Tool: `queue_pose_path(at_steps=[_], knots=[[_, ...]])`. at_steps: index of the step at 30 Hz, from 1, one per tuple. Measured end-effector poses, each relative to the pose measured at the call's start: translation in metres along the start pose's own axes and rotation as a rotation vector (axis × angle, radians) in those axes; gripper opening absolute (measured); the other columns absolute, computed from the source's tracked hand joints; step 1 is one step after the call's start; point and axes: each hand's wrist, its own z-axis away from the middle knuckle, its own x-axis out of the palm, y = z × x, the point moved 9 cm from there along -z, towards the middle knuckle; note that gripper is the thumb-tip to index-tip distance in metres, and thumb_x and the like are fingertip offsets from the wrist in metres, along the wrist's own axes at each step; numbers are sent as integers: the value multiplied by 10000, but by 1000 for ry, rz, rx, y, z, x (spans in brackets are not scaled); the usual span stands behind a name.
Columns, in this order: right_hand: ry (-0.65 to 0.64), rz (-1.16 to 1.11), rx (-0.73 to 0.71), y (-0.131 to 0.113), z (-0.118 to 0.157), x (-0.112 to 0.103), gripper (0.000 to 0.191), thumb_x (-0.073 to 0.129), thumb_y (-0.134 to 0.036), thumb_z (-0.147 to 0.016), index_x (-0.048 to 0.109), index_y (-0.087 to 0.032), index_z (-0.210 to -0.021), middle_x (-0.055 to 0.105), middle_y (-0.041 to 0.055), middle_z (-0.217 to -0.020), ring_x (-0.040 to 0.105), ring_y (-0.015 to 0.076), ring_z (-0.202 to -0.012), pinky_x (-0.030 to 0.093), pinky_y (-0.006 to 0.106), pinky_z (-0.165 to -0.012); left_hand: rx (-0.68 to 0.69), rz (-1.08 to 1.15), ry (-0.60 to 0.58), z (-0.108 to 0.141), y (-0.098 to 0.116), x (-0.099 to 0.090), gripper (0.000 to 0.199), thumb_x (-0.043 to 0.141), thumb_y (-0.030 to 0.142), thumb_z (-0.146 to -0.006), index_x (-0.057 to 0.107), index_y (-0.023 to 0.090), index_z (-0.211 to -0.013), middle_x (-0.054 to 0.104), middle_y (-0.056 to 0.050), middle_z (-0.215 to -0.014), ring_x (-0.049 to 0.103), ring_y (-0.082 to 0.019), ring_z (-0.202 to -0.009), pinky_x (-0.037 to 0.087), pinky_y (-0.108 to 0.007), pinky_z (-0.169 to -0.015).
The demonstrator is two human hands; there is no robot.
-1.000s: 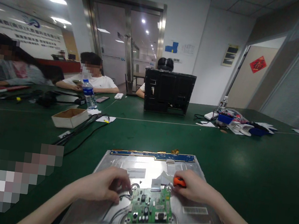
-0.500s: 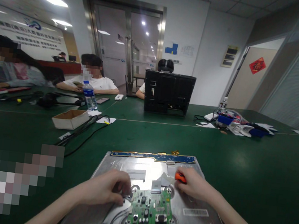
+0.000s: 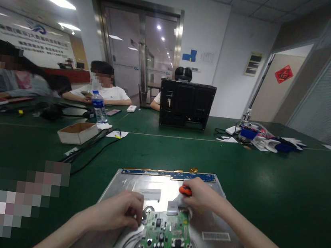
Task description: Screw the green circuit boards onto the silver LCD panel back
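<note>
- R hand (image 3: pixel 202 195) clamped on orange handle (image 3: pixel 185 191)
- L hand (image 3: pixel 120 211) curled, can't tell if gripping; green PCB (image 3: pixel 167 231) just to its rt.
- metal panel (image 3: pixel 213 222) under both

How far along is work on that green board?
Apparently done: metal panel and green board exposed. In hand: the right hand holds an orange item near the pale ribbon; the left hand is by the cables. Left: cables run to the board; how much remains is unclear.
</note>
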Motion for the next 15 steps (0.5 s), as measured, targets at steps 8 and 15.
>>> queue_pose_path(at_steps=[8,15], knots=[[-40,17,-172,-69,-55,16,114,729,-156,-766,623,-175,-728,519,-47,-655,398,122,-606,281,227,-570,-14,44,12,3,-3,0,44,727,225,-766,695,197,-754,659,0,-865,611,-206,-841,438,-287,-754],[-55,12,-220,-68,-55,24,65,724,-208,-842,686,-155,-836,568,-36,-709,460,121,-650,298,206,-582,-79,102,223,-3,-18,-19,101,641,254,-792,691,175,-754,634,-8,-807,573,-189,-758,418,-274,-683]])
